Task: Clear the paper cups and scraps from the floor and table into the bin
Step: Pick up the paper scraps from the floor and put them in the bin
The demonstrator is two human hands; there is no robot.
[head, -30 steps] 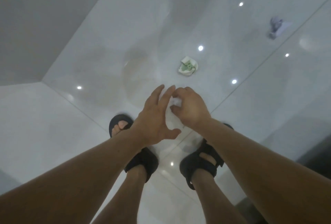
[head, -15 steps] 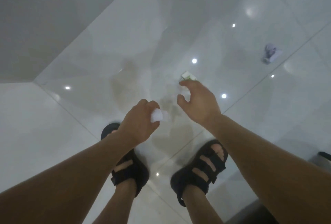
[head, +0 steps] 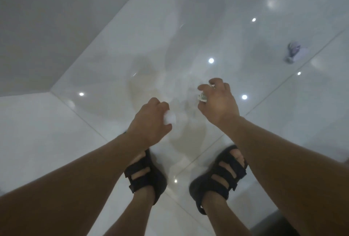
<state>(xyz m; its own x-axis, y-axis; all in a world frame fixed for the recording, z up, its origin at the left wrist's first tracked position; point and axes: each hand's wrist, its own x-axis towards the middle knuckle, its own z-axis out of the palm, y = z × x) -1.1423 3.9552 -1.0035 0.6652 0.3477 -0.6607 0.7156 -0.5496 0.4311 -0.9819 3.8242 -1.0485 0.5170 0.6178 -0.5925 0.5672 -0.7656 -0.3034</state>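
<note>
White glossy tiles form the floor (head: 207, 18), which shows bright spots of reflected light; a grey wall (head: 47, 18) meets it at upper left.

Item 1: white scrap (head: 170, 119), small and crumpled, held above the floor in the left hand (head: 149, 122). The fingers (head: 160, 104) are curled shut round it, and only its right end shows.

Item 2: green-and-white scrap (head: 202, 97), crumpled, under the right hand (head: 219, 103). The fingers are bent over it and the thumb closes from below. Whether it has left the floor cannot be told.

Item 3: purple-and-white scrap (head: 293, 52), blurred, lying on the floor at far right, well apart from both hands.

Item 4: black strapped sandals (head: 145, 177), one on each foot, standing on the tiles below the hands.
</note>
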